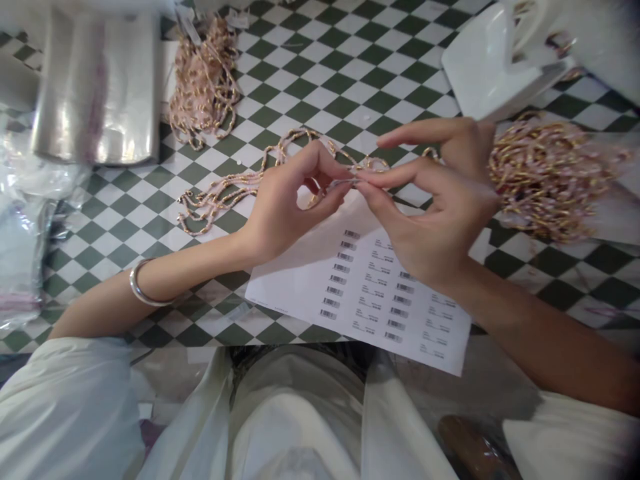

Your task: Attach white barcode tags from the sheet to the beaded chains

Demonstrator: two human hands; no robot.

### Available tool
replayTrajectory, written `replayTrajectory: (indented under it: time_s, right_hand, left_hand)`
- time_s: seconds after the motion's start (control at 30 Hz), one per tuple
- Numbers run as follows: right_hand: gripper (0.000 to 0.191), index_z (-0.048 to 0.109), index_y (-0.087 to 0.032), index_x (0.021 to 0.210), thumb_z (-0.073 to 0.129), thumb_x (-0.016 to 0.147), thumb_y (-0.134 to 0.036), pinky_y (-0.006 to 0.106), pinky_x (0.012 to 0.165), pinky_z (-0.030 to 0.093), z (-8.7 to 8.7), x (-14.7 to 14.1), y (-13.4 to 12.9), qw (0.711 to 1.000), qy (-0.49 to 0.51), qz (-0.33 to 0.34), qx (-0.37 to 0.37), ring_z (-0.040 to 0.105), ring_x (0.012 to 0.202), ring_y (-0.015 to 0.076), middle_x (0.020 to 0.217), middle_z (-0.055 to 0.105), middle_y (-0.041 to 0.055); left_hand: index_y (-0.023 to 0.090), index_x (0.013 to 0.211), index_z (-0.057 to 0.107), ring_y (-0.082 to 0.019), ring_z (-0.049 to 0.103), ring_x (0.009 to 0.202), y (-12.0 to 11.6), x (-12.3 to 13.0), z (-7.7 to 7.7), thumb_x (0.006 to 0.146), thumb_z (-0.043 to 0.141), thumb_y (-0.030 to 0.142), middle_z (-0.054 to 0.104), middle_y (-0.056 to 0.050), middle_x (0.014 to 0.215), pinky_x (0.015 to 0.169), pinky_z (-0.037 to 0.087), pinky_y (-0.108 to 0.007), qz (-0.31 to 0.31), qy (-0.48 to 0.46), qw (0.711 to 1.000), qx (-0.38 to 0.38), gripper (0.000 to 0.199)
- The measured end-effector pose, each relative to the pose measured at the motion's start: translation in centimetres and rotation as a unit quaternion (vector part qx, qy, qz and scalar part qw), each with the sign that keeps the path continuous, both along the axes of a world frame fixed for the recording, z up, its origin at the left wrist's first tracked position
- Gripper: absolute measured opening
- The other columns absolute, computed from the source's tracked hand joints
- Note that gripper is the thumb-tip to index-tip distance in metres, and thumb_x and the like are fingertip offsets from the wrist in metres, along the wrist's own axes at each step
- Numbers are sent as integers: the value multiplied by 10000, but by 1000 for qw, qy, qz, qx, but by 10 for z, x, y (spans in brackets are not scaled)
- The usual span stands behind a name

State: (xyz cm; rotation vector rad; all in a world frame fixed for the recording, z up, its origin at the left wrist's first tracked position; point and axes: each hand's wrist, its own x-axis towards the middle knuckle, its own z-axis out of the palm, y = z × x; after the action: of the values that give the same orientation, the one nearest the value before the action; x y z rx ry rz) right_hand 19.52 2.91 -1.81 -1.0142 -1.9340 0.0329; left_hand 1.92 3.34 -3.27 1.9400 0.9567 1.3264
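Note:
My left hand point(285, 200) is closed in a pinch, thumb against forefinger. Its fingertips meet those of my right hand point(435, 200), which also pinches, with its other fingers raised. A small, thin, pale strip point(345, 182) shows between both sets of fingertips; its exact kind is too small to tell. Strands of pink and gold beads point(220, 193) lie on the table beside and behind my left hand, and a few beads show in the gap under its fingers. Beneath both hands rests a white sheet of barcode labels point(365, 293), partly hidden by my right hand.
A bundle of beaded strands point(205, 80) lies at the back left, and a larger heap point(550, 177) at the right. Clear plastic bags point(30, 220) and a shiny silver packet point(97, 87) occupy the left. A white plastic holder point(485, 67) stands back right on the checkered tabletop point(310, 60).

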Motion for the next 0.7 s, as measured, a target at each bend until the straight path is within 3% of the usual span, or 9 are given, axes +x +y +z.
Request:
replayTrajectory:
  time_s: [0.17, 0.27, 0.47, 0.57, 0.7]
  right_hand:
    - [84, 628, -232, 770, 657, 849, -235, 465, 872, 477, 0, 0, 1, 1000, -11, -8, 9, 619, 971, 236, 1055, 695, 34]
    - [65, 623, -229, 793, 650, 850, -240, 466, 867, 478, 0, 0, 2, 1000, 1, -2, 9, 627, 984, 249, 1038, 688, 60]
    - [150, 615, -273, 843, 507, 931, -329, 485, 940, 425, 2, 3, 4, 998, -55, -11, -26, 601, 1015, 253, 1067, 652, 54]
    - [163, 646, -285, 872, 508, 929, -350, 480, 933, 432, 3, 7, 4, 998, -69, -17, 2, 600, 1025, 255, 1090, 656, 44]
    - [296, 627, -336, 1176, 485, 926, -266, 452, 897, 469, 7, 10, 4, 995, -61, 14, 75, 617, 1031, 253, 1140, 673, 42]
  left_hand:
    - [203, 847, 533, -46, 656, 683, 0, 1, 1, 851, 635, 145, 648, 48, 803, 622, 521, -177, -4, 1, 1000, 10, 117]
    - [216, 902, 522, -33, 628, 624, 1, 0, 2, 925, 564, 282, 644, 27, 858, 589, 521, -176, -39, -2, 999, -9, 81]
    - [252, 988, 496, -55, 501, 509, 4, -7, 6, 934, 341, 618, 546, 23, 706, 471, 408, -204, -138, 14, 985, -103, 402]
    - [242, 968, 496, -51, 454, 460, 5, -9, 17, 955, 402, 529, 494, 56, 586, 442, 368, -195, -135, 77, 981, -114, 302]
    - [189, 830, 565, -27, 520, 483, -2, -21, 57, 918, 554, 235, 559, 63, 559, 463, 432, -167, -97, 215, 970, -52, 100]
